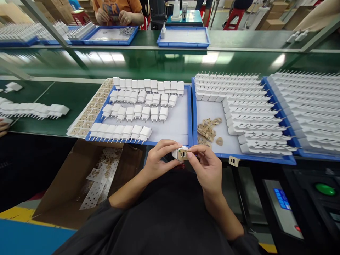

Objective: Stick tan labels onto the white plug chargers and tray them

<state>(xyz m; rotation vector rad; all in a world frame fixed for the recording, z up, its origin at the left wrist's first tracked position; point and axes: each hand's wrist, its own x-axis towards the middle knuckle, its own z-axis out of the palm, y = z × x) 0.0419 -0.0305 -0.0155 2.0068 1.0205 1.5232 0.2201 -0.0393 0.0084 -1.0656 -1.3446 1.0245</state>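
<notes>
In front of my body, my left hand [160, 157] grips a white plug charger [175, 153] between thumb and fingers. A tan cover piece [182, 154] with port cut-outs lies over the charger's end face, turned up toward me. My right hand [208, 166] pinches the right edge of this piece with thumb and index finger. Behind my hands, a blue-rimmed tray [189, 117] holds rows of white chargers [130, 113], prongs down. Loose tan pieces [206, 130] are heaped in a second blue tray [194, 106], beside chargers [244, 109] with prongs showing.
A similar tan piece [234, 161] sticks out at the right tray's front edge. Sheets of tan pieces [91, 109] lie under the left tray. Below is a cardboard box [61, 191] with scraps. A device with a green button [325, 189] stands right. Across the bench sits another person [117, 12].
</notes>
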